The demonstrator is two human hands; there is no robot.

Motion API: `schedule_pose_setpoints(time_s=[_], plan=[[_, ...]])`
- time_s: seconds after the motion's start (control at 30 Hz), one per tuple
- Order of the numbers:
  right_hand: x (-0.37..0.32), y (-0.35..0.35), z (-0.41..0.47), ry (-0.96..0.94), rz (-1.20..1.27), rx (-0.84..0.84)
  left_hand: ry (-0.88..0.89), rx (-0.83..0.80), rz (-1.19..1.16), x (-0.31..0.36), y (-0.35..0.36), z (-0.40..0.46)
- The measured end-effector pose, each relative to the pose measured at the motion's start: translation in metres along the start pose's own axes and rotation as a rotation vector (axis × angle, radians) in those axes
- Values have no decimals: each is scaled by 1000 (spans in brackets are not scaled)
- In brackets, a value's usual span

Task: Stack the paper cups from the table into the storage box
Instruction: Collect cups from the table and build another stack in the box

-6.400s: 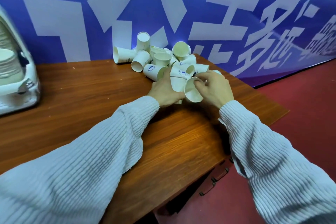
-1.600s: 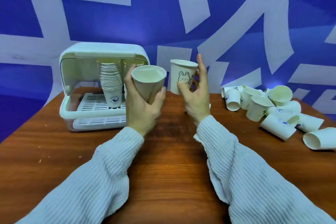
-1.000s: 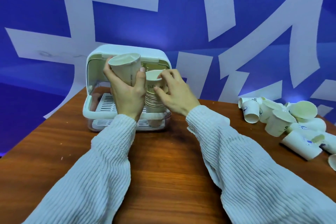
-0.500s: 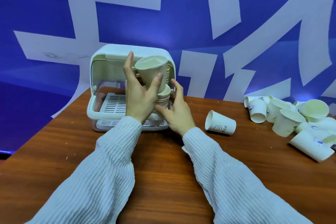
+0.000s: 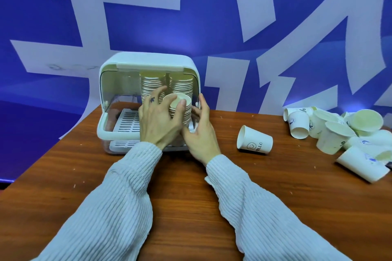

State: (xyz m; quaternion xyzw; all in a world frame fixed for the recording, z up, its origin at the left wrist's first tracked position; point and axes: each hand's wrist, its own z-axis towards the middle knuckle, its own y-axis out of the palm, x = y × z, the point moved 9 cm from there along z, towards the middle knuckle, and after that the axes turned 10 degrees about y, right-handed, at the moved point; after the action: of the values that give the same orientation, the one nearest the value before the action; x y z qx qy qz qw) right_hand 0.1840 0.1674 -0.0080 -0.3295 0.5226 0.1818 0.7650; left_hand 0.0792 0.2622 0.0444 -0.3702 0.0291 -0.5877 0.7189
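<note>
The white storage box stands open at the back left of the table, with two tall stacks of paper cups in its rear. A shorter front stack stands at its right. My left hand grips the top paper cup on that front stack, thumb on its rim. My right hand cups the stack's lower right side, thumb under it and fingers up along it. One cup with a smiley print lies on its side to the right.
A pile of loose paper cups lies at the table's right end, some tipped over. The wooden table runs to a blue and white banner wall behind. Both white ribbed sleeves fill the foreground.
My left hand has brought its cup down from in front of the lid onto the front stack. The right hand stays at the stack's side. The view has shifted slightly.
</note>
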Motion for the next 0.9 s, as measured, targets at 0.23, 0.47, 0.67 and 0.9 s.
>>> schedule_pose_setpoints(time_s=[0.23,0.47,0.67,0.9], plan=[[-2,-96,-6,-77,-348,313,-39,-77,-178,-4,7,1],[72,-148,-22,20,-1000,99,246,330,-107,52,-23,-12],[67,-180,-28,118,-302,318,333,-176,-383,148,60,-38],[68,-216,-53,178,-85,332,-36,-301,-628,162,129,-67]])
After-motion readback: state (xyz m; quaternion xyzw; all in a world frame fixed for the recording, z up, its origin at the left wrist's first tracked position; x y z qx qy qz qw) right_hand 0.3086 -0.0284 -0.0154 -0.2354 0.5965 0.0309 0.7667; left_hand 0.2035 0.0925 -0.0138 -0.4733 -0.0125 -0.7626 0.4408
